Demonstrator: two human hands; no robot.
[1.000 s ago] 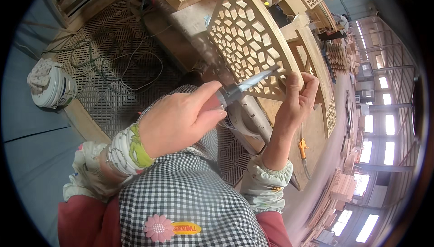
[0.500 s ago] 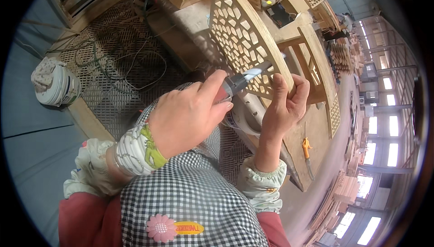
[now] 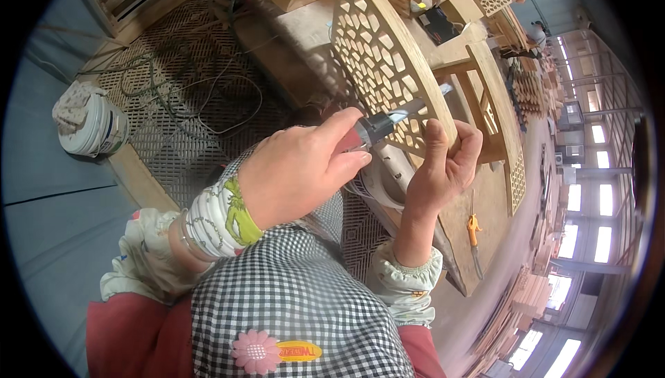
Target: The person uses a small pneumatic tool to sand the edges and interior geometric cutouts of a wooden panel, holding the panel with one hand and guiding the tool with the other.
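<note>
"Listing the head view: what do we hold?"
"Left hand point(image 3: 301, 167): our grip wrapped round a red-handled tool point(image 3: 374, 129), metal end beside the lattice panel point(image 3: 419, 84); contact, we cannot tell."
"Right hand point(image 3: 445, 170)?"
"Grip pinched on the panel's near corner. Panel tilted, ahead of us; orange-handled tool point(image 3: 474, 227) on the table point(image 3: 454, 229)."

Between the left fingers point(image 3: 338, 126), the tool point(image 3: 376, 127) has a red and dark grey body that looks like matt plastic, and its metal blade point(image 3: 410, 109) shines. The lattice panel point(image 3: 398, 28) at the right fingers point(image 3: 467, 147) is pale wood, matt and smooth along its edge. Below them, the table point(image 3: 451, 231) is dull wood, the orange handle point(image 3: 474, 224) glossy plastic. Left of the left fingers, the bucket point(image 3: 105, 132) is smooth plastic; nearer the wearer, the apron point(image 3: 291, 284) is matt woven cloth.
</note>
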